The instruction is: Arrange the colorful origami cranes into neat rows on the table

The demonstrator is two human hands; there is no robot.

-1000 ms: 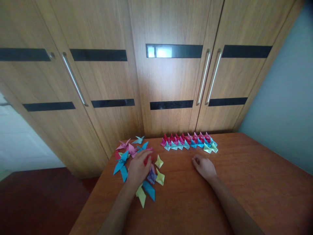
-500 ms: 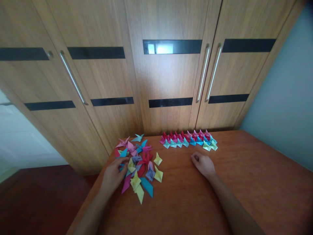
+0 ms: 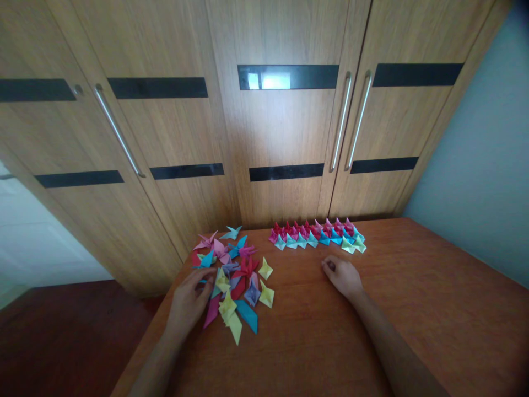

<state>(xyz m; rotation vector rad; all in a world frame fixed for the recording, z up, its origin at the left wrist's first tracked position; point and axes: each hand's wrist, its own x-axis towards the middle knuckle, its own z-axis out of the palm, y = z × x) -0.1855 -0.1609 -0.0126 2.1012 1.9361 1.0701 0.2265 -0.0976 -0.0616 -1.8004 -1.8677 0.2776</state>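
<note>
My left hand [image 3: 190, 295] rests at the left side of a loose heap of folded paper cranes. Its fingers are bent and the thumb stands apart, with a bit of blue paper showing between them. Closest to the fingertips is a yellow crane [image 3: 222, 281]. A red crane [image 3: 248, 267], a purple crane [image 3: 252, 294] and a long blue paper wing [image 3: 248, 315] lie in the heap. Two yellow cranes, one of them at the right edge [image 3: 266, 295], sit apart. My right hand [image 3: 342, 277] lies on the table, fingers curled closed, nothing visible in them, just below the ordered cranes.
Along the table's [image 3: 306, 342] back edge stand cranes in neat rows, red and pink behind, light blue cranes [image 3: 291, 241] and green cranes [image 3: 347, 246] in front. A wooden wardrobe [image 3: 285, 127] rises right behind the table. A blue-grey wall [image 3: 467, 176] is at the right.
The whole view has shifted slightly left. My left hand has edged a little away from the yellow crane; my right hand and the rows stay put.
</note>
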